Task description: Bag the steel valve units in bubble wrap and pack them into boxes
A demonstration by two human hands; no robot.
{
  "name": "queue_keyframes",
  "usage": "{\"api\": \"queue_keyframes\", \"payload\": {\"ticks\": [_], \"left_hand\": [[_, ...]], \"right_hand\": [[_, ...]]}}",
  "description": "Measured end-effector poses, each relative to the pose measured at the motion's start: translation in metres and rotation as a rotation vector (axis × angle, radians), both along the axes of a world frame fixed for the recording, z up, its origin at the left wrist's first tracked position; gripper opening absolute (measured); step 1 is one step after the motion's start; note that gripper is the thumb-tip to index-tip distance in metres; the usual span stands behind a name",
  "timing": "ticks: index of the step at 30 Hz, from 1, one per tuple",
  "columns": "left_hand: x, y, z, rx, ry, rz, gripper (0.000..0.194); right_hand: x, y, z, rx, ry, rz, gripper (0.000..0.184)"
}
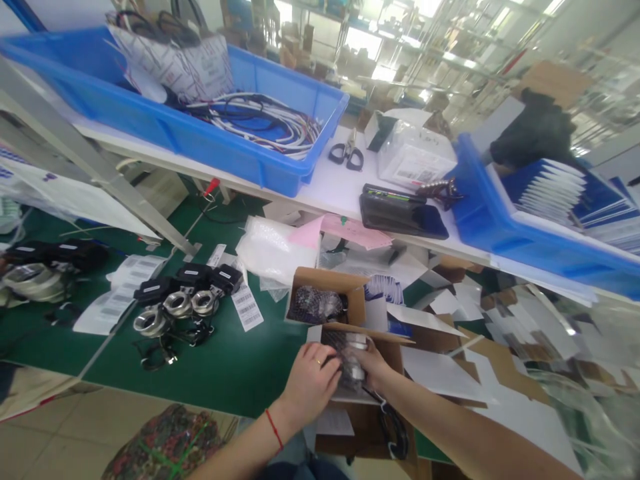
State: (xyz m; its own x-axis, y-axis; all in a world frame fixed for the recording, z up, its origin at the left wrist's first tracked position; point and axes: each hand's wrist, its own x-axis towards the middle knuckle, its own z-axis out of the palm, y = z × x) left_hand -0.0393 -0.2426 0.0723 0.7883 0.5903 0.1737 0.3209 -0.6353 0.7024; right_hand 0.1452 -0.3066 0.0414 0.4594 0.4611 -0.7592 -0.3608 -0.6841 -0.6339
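Observation:
A clear-wrapped metallic part (354, 360) sits in the mouth of an open cardboard box (393, 353) in front of me. My left hand (315, 375) bends its fingers over the left side of the wrap. On the opposite side, my right hand (373, 365) grips the part, with its thumb and some fingers partly hidden. Just behind stands another open box (356, 303) with a bubble-wrapped bundle (316, 305) inside. Below my right hand, a coiled black cable (393, 430) hangs in a lower open box (337, 445).
Ring-shaped cable coils (177, 305) with black adapters (195, 275) lie left on the green table (250, 360), beside barcode label sheets (247, 307). A shelf above holds a blue bin (225, 157) of cables, scissors (347, 155) and a black case (403, 213). Folded white cartons (445, 373) crowd the right.

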Motion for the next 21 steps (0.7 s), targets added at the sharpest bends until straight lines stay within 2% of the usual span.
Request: {"api": "queue_keyframes", "payload": {"ticks": [2, 7, 11, 14, 17, 19, 21], "left_hand": [[-0.004, -0.005, 0.005, -0.028, 0.034, -0.040, 0.007], [-0.011, 0.001, -0.005, -0.220, 0.103, -0.200, 0.018], [-0.010, 0.008, -0.011, -0.330, 0.087, -0.206, 0.018], [-0.007, 0.009, -0.012, -0.352, 0.083, -0.232, 0.021], [-0.004, 0.010, -0.011, -0.323, 0.084, -0.205, 0.023], [-0.003, 0.012, -0.010, -0.276, 0.086, -0.197, 0.026], [-0.002, 0.015, -0.007, -0.224, 0.095, -0.202, 0.030]], "right_hand": [[0.001, -0.006, -0.007, 0.013, 0.100, -0.004, 0.031], [0.010, -0.014, -0.022, 0.037, 0.279, 0.044, 0.023], [0.020, -0.012, -0.033, 0.049, 0.334, 0.129, 0.022], [0.026, -0.006, -0.039, 0.043, 0.294, 0.195, 0.024], [0.029, -0.001, -0.041, 0.000, 0.200, 0.280, 0.022], [0.032, 0.002, -0.036, -0.021, 0.110, 0.348, 0.020], [0.037, 0.004, -0.023, -0.005, -0.023, 0.412, 0.018]]}}
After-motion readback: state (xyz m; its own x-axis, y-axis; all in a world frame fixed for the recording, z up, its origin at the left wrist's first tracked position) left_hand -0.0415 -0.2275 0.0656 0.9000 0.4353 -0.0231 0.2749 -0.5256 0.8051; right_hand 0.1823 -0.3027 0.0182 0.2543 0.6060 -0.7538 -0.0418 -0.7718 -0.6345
